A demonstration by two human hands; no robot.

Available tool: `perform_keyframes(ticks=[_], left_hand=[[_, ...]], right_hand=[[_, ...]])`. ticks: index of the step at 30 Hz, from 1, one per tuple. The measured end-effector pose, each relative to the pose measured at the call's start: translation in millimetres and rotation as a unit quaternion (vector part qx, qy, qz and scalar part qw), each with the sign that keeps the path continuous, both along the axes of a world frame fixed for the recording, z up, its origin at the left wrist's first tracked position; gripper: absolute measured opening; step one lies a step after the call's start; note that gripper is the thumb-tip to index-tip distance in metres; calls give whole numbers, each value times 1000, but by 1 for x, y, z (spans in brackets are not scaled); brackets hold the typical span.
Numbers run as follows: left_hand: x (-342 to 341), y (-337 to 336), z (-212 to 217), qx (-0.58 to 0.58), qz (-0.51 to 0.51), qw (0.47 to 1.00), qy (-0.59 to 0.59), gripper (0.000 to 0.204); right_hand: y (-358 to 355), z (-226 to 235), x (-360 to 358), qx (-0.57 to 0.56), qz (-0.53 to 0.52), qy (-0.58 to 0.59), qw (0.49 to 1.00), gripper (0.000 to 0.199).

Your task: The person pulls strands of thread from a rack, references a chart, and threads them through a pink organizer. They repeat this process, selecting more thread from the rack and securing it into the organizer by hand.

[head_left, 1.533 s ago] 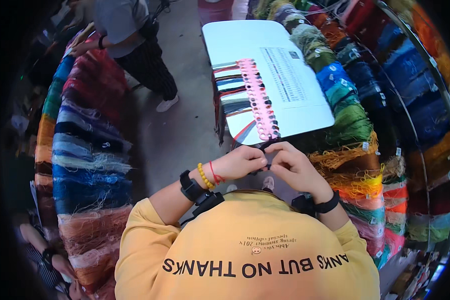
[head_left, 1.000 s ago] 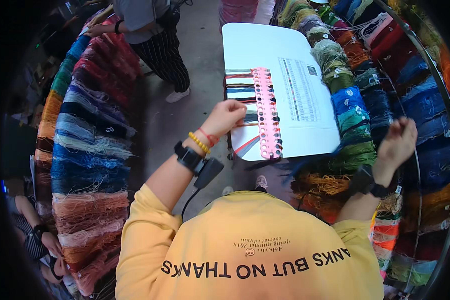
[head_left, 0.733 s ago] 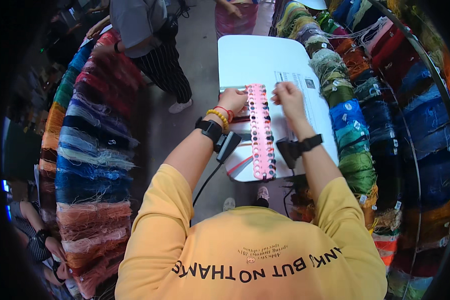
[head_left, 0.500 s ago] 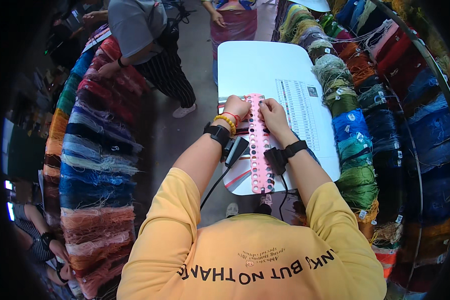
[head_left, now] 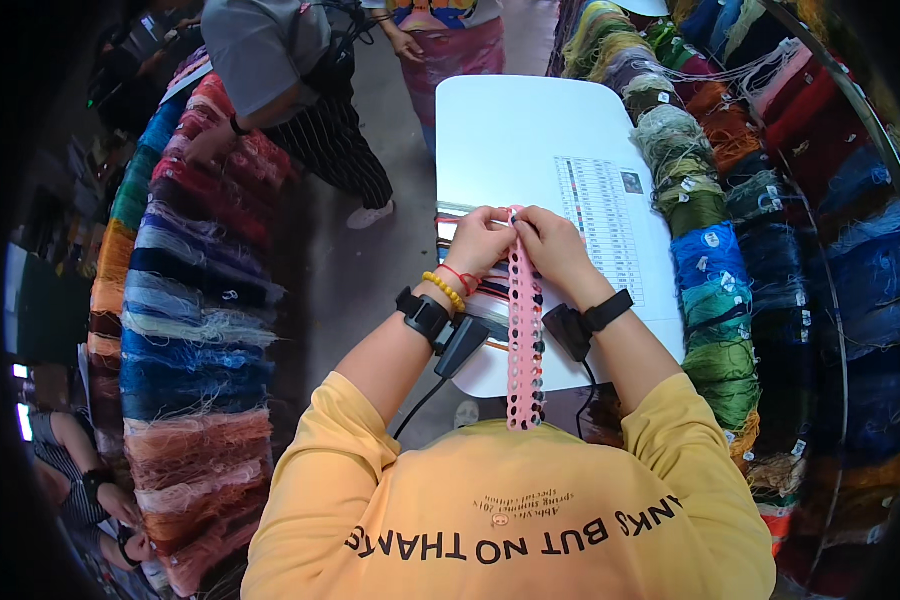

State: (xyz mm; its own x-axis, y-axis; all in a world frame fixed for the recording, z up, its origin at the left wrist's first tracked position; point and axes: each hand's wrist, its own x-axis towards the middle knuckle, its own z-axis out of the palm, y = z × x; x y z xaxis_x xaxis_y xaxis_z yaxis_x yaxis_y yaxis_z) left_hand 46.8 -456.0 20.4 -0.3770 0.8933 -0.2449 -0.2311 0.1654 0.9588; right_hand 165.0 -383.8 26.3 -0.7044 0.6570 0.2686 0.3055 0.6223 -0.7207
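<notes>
A long pink strip (head_left: 522, 350) with rows of holes along both edges, like a thread organizer card, runs from my hands toward my body. Bits of dark and coloured thread show at its holes. My left hand (head_left: 478, 242) pinches its far end, fingers closed. Close against it, my right hand (head_left: 558, 250) is also closed on that end, thumb and fingertips together. Whether a thread is between the fingertips is too small to tell. Beneath lies a white board (head_left: 490, 135) with rounded corners; several thread bundles (head_left: 450, 222) cross its left edge.
A printed chart (head_left: 602, 225) is on the board's right half. Racks of coloured thread skeins stand left (head_left: 195, 340) and right (head_left: 705, 260). A person in a grey top (head_left: 260, 60) is at the left rack; another person (head_left: 455, 50) stands beyond the board.
My hands have come together at the strip's far end and moved slightly nearer. The strip has turned to look narrower, and its near end has shifted toward my body.
</notes>
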Motion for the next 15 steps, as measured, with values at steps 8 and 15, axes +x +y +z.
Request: perform_keyframes(ticks=[8,15], left_hand=[[7,-7,0,25,13,998,-49,23],[5,-6,-6,23,9,999,-39,19]], right_hand=[[-14,14,1,85,2,-153,984,16],[-14,11,1,126,5,-148,981,16]])
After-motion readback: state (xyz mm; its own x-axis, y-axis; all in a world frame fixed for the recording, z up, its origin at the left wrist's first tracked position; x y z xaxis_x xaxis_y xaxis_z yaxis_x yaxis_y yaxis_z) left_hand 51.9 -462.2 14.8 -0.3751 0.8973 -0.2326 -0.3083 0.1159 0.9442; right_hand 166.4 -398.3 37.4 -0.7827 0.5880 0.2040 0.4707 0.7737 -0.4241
